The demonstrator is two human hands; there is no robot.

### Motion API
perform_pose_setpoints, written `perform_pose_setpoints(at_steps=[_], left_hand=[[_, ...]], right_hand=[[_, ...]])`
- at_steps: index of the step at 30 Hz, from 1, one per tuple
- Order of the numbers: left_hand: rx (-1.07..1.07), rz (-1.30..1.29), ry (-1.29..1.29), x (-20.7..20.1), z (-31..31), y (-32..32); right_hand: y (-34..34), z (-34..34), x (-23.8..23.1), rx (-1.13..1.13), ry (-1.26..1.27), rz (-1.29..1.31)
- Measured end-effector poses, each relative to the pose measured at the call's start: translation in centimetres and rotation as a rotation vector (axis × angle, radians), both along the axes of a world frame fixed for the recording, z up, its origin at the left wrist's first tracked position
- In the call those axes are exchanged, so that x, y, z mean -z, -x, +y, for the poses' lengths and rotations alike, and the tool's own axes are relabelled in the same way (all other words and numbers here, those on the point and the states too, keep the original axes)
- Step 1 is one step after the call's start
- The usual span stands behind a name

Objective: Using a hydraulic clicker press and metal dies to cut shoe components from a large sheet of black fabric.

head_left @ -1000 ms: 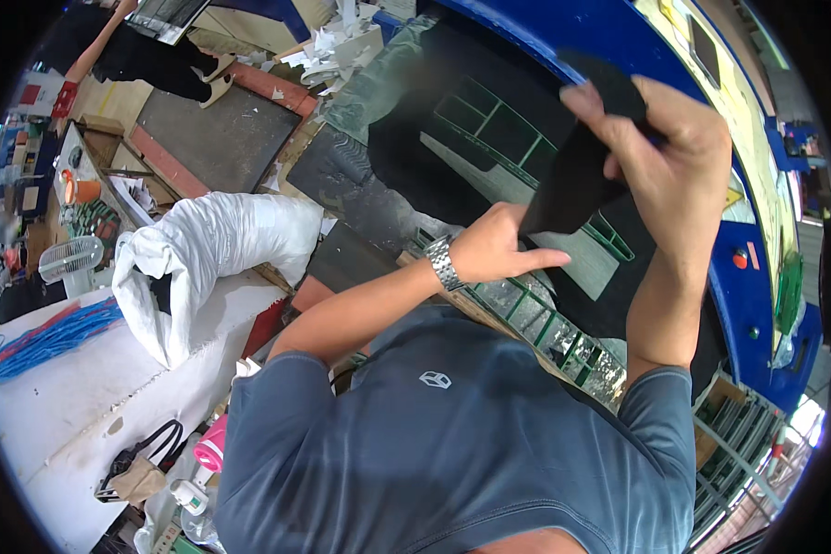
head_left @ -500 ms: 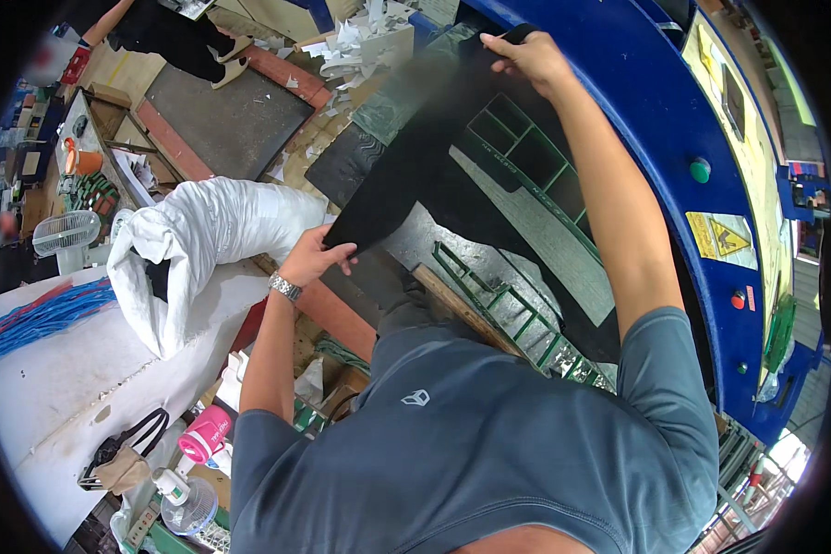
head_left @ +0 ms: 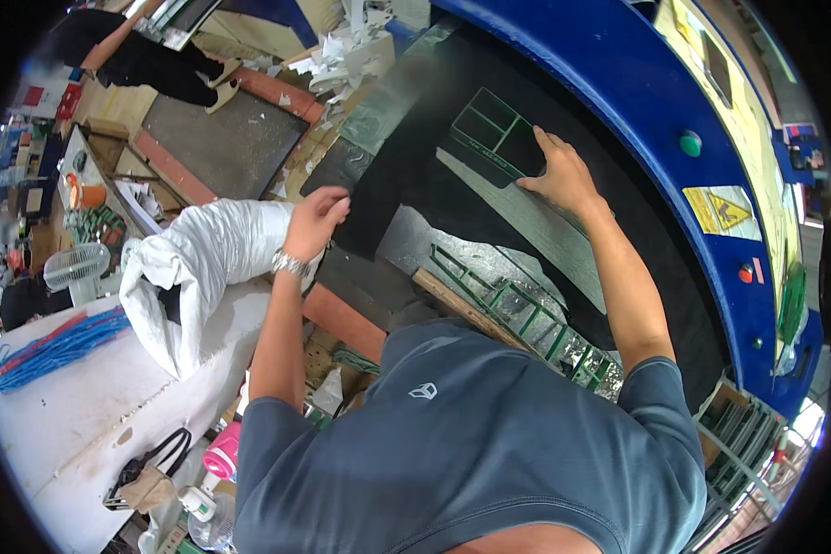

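Black fabric (head_left: 406, 175) lies spread over the work surface in front of me. On it rests a green-edged cutting die (head_left: 497, 129), a flat frame divided into compartments. My right hand (head_left: 568, 175) spans the die's right end, thumb at the near corner and fingers at the far one; the palm hides part of it. Beside the fabric's left edge is my left hand (head_left: 319, 220), its fingers curled together with no cloth visible in them. A grey textured strip (head_left: 526, 217) shows between dark areas just below the die.
A blue machine body (head_left: 651, 102) with a green button (head_left: 691, 143) curves along the right. Green metal frames (head_left: 535, 319) and a wooden bar (head_left: 462, 305) lie close to my body. At left sits a white bundle (head_left: 222, 249). A person (head_left: 148, 60) stands at far left.
My right hand has let go of the fabric's far corner and come down to the cutting die. The fabric now lies flatter, and my left hand has released its edge and moved slightly up.
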State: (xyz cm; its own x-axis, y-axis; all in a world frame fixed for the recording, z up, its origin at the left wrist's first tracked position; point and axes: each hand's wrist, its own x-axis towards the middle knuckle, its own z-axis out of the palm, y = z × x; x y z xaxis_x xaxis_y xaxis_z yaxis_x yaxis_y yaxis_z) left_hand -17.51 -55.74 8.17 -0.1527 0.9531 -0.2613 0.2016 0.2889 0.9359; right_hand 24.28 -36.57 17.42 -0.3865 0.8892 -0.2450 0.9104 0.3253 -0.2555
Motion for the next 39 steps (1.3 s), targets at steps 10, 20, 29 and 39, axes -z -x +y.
perform_pose_setpoints(at_steps=[10,20,29,39], left_hand=[[0.303,0.529,-0.297,-0.7,20.0,-12.6],[0.296,0.908,-0.124,0.8,26.9,-19.7],[0.717,0.153,-0.441,-17.2,18.2,-25.8],[0.012,0.137,-0.347,-20.4,8.6,-7.7]], right_hand=[[-5.5,-8.9,-12.2,-0.090,-0.261,0.196],[-14.8,-17.4,-1.2,0.064,0.051,0.028],[-11.3,-7.2,-4.9,0.071,-0.258,0.605],[-13.1,1.4,-1.0,-0.051,0.853,0.718]])
